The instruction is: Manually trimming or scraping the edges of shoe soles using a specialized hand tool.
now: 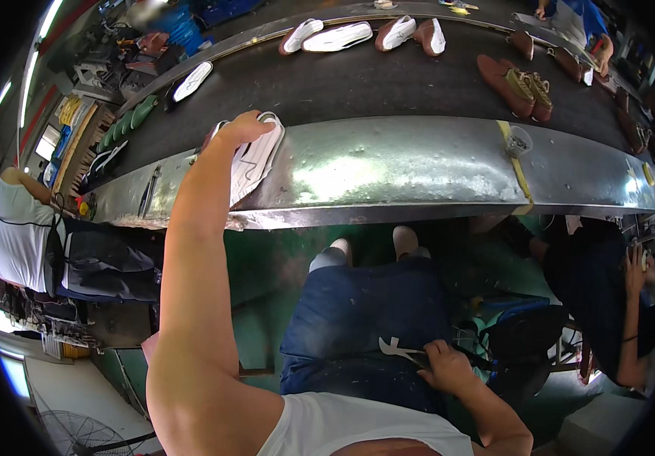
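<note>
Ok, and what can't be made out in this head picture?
Head view:
- Part of the long white-soled shoe: hidden by the left hand.
- Handle end of the silver metal hooked tool: hidden by the right hand.
- Contents of the small clear round plastic cup: too small.

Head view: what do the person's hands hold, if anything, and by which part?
Right hand: a tool, by its handle end. Left hand: over a shoe, at its far end; grip unclear.
</note>
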Available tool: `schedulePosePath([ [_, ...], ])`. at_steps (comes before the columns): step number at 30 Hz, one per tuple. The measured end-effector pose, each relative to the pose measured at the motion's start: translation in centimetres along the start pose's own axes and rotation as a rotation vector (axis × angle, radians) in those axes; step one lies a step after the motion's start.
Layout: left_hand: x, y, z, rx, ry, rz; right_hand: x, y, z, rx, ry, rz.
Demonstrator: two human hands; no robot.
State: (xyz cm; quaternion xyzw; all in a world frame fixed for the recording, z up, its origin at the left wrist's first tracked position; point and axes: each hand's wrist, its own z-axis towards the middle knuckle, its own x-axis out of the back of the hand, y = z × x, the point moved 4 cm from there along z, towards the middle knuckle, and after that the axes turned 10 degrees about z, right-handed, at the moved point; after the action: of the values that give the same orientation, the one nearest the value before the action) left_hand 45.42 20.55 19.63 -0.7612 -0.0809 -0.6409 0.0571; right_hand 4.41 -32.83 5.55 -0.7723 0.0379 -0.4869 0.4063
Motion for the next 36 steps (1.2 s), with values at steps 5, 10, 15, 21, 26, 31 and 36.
schedulePosePath([
  [5,0.4,4.4,-8.4,-0.197,-0.054,-0.672,1.1,4.3,0.5,-0.223,-0.186,0.568],
  [10,-5.1,9.8,-25.7,-0.347,0.127,-1.286,2.5,2.7,2.3,-0.220,-0.136,1.502],
  [15,-16.3,14.6,-35.0,-0.297,0.070,-1.486,3.5,-3.6,9.3,-0.085,0.168,0.816],
  [21,-15.5,14.9,-37.1,-0.357,-0.103,-1.456,2.4,-7.4,13.7,0.059,0.210,0.572],
  [26,-16.1,13.9,-36.5,-0.517,-0.141,-1.322,4.9,-9.6,14.6,0.308,0.303,0.489],
  [31,-16.5,14.1,-35.9,-0.519,-0.133,-1.141,7.0,-11.3,16.2,0.525,0.223,0.171],
  [36,-16.4,13.7,-35.9,-0.493,-0.178,-1.281,6.9,-8.2,19.4,-0.091,0.344,0.948],
])
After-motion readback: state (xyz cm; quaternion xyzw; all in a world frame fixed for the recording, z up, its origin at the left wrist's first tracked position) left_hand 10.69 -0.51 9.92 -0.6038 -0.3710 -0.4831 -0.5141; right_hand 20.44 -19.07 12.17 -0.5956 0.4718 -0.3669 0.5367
